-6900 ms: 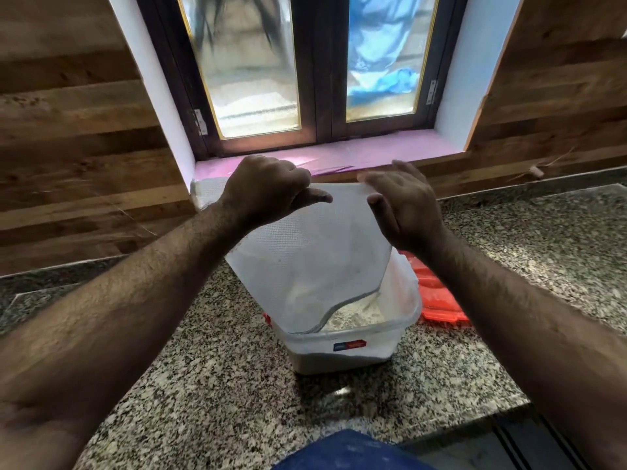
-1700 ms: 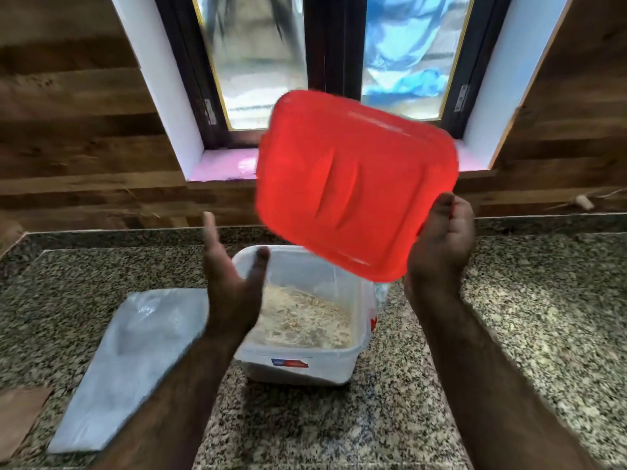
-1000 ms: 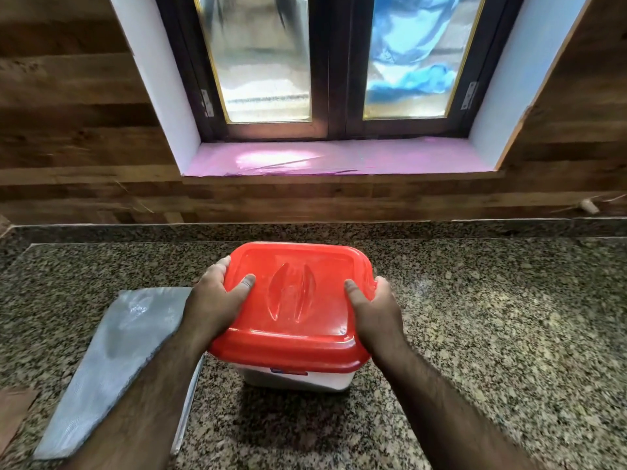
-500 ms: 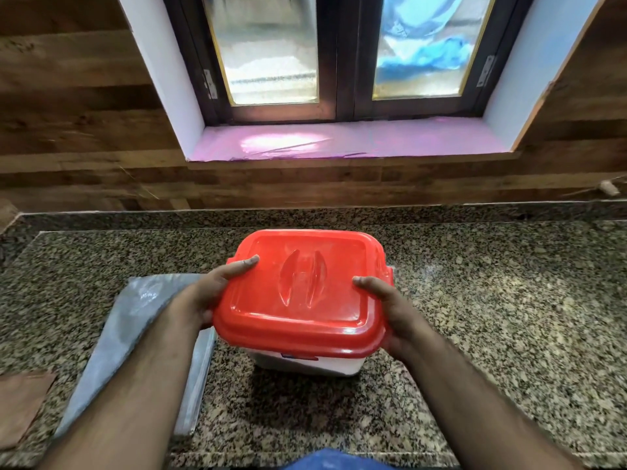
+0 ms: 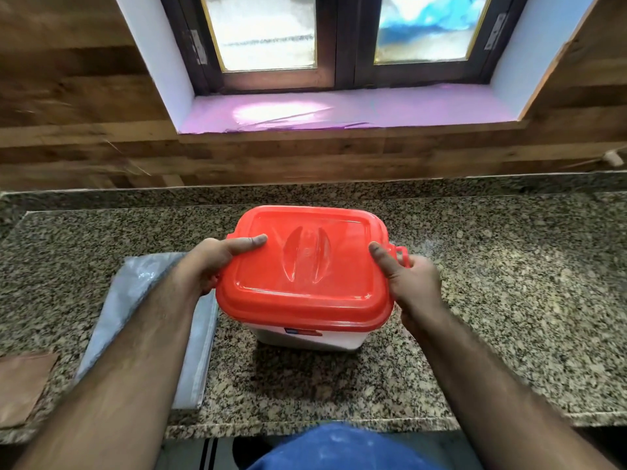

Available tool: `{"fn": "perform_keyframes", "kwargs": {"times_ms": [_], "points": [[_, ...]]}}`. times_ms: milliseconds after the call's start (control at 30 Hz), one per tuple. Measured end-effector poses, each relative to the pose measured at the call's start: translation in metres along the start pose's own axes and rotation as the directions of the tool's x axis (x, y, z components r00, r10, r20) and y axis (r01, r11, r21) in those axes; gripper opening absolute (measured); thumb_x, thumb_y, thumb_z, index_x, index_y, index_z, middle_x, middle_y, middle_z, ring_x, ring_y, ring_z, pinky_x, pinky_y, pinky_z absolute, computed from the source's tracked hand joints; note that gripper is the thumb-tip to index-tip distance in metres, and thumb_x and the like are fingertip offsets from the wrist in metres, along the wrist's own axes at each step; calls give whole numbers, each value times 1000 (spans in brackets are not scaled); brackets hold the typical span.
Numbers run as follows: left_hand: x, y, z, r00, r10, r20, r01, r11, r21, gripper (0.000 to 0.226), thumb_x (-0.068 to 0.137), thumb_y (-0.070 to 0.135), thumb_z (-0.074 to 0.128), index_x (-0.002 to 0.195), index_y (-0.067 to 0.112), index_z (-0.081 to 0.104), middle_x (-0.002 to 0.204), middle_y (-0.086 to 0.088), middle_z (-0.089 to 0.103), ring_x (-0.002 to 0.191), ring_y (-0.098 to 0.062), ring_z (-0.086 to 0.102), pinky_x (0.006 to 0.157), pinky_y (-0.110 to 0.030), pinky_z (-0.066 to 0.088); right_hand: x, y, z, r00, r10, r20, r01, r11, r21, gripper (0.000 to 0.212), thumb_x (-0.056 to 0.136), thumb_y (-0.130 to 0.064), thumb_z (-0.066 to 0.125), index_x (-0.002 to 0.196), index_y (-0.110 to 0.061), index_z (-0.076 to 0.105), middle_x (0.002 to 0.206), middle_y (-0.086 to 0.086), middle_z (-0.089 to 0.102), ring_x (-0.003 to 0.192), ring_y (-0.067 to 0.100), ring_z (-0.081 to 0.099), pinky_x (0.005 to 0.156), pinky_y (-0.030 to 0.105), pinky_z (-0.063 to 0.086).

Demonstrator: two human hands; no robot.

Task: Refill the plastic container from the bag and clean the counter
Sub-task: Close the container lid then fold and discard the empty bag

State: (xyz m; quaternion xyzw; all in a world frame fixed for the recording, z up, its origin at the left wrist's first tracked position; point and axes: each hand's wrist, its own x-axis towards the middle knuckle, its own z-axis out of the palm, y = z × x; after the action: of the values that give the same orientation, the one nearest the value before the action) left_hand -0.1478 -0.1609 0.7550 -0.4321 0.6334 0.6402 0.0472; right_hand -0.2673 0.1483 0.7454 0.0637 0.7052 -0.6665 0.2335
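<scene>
A translucent white plastic container [image 5: 305, 337] stands on the granite counter [image 5: 509, 300], covered by its red lid [image 5: 305, 293]. My left hand [image 5: 210, 266] grips the lid's left edge with the thumb on top. On the right edge my right hand [image 5: 407, 283] does the same, beside a small red side clip [image 5: 400, 254]. The flattened clear plastic bag [image 5: 135, 300] lies on the counter to the left, partly under my left forearm. The container's contents are hidden by the lid.
A brown paper piece [image 5: 20, 385] lies at the counter's near left edge. Behind the counter rises a wooden wall with a window and pink sill [image 5: 339, 110]. The counter's front edge runs just below the container.
The bag was put down flat on the left. The red lid was brought over and set onto the container; both hands now hold its sides, and the view has shifted slightly closer.
</scene>
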Motion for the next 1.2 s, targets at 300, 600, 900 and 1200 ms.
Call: {"fn": "perform_keyframes", "kwargs": {"times_ms": [300, 600, 900, 1200], "points": [[-33, 13, 48, 683, 604, -411, 116, 465, 877, 68, 105, 65, 53, 102, 0, 74, 100, -23, 76, 96, -44, 75, 65, -40, 44, -18, -24, 40, 946, -321, -51, 84, 394, -915, 55, 107, -53, 55, 127, -2, 60, 108, 15, 70, 93, 33, 69, 60, 29, 42], [-44, -61, 44, 554, 831, 55, -475, 262, 840, 88, 102, 75, 40, 154, 6, 57, 164, -13, 50, 158, -26, 39, 129, -55, 30, -36, 28, 44, 774, -608, 175, 437, 313, -843, 98, 94, -70, 47, 160, 2, 42, 168, 25, 38, 161, 35, 29, 132, 49, 20], [19, -18, 46, 368, 924, 100, -535, 123, 836, 86, 97, 79, 49, 135, 6, 74, 143, -15, 70, 140, -28, 62, 126, -52, 37, 51, 2, 59, 534, -786, 312, 687, 187, -703, 55, 102, -49, 57, 125, -3, 77, 131, 17, 75, 132, 33, 66, 119, 55, 43], [112, 98, 54, 730, 681, 63, -241, 170, 955, 105, 86, 91, -2, 169, 33, 27, 178, -2, 25, 167, -30, 9, 130, -69, 9, 166, -73, 113, 704, -579, 412, 544, 66, -837, 83, 105, -70, 24, 149, -10, 59, 159, 17, 55, 154, 38, 41, 126, 54, 30]]}}
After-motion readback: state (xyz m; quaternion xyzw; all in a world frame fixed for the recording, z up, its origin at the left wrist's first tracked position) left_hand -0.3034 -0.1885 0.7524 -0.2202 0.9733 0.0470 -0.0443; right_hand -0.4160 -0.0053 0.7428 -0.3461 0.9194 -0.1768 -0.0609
